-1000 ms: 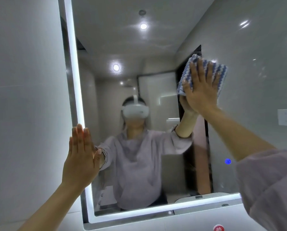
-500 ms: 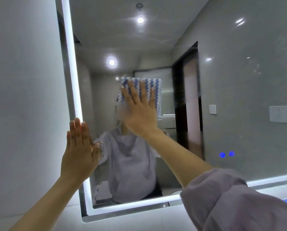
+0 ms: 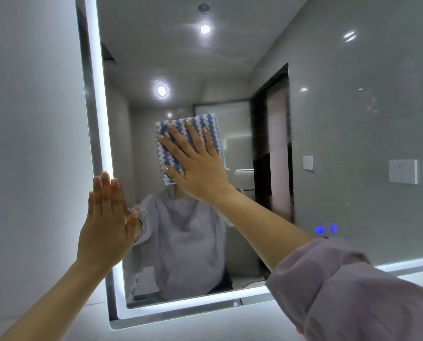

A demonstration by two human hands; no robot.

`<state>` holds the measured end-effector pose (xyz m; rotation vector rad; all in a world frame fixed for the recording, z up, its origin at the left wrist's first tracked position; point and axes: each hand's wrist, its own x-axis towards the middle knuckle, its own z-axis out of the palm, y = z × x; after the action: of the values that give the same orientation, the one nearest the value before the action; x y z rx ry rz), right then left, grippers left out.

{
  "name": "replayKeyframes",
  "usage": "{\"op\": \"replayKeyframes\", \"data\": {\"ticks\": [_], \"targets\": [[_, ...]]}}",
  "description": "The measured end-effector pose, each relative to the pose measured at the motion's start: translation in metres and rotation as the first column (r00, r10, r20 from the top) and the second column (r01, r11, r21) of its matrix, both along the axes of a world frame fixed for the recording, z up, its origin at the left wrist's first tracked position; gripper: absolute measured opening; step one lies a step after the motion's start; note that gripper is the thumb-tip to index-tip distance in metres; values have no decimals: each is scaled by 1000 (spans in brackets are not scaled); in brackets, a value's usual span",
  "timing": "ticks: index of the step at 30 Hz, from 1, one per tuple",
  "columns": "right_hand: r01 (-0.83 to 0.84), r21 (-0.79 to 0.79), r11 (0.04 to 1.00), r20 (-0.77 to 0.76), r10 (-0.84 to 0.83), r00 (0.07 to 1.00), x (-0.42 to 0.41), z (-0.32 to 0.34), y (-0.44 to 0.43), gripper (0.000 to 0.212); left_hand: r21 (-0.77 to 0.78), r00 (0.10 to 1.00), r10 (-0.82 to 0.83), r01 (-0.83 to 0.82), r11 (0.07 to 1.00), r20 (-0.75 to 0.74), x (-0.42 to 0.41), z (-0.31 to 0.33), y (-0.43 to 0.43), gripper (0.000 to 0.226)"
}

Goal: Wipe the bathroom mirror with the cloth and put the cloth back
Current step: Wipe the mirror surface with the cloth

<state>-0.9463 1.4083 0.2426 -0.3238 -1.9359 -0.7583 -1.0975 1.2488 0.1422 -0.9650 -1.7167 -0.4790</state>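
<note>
My right hand (image 3: 200, 166) pressed the cloth (image 3: 210, 129) flat to the mirror (image 3: 340, 119), fingers spread for even pressure; my left hand (image 3: 107, 222), fingers straight and empty, braced at its lit edge.

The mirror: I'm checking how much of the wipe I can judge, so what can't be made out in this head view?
- Mirror: top and right edges cut off by the frame.
- Glass behind the striped cloth: covered by the cloth and the right hand.
- Streaks or dirt: too faint to tell.
- Lit left edge strip: partly covered by the left hand.
- Blue touch icons: too small to read.
- Where the cloth belongs: out of view.
</note>
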Motion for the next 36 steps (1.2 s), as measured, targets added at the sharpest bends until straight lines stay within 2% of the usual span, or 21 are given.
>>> {"op": "replayKeyframes", "data": {"ticks": [8,15,21,29,36], "targets": [[25,77,997,-10,-24,1000,59,10,61,65,0,1000,27,-27,1000,-8,-5,-3,2,73],[123,-64,990,-79,-128,989,113,12,124,71,14,999,36,-35,999,-41,-4,-3,1,73],[108,-205,973,-168,-143,975,138,9,146,72,29,998,50,-49,998,-38,-3,-1,1,72],[120,-271,955,-157,-167,973,138,9,140,73,15,998,66,-66,998,1,9,3,-4,75],[107,-303,947,-182,-167,969,138,9,134,69,4,998,66,-66,998,-10,21,38,-24,75]]}}
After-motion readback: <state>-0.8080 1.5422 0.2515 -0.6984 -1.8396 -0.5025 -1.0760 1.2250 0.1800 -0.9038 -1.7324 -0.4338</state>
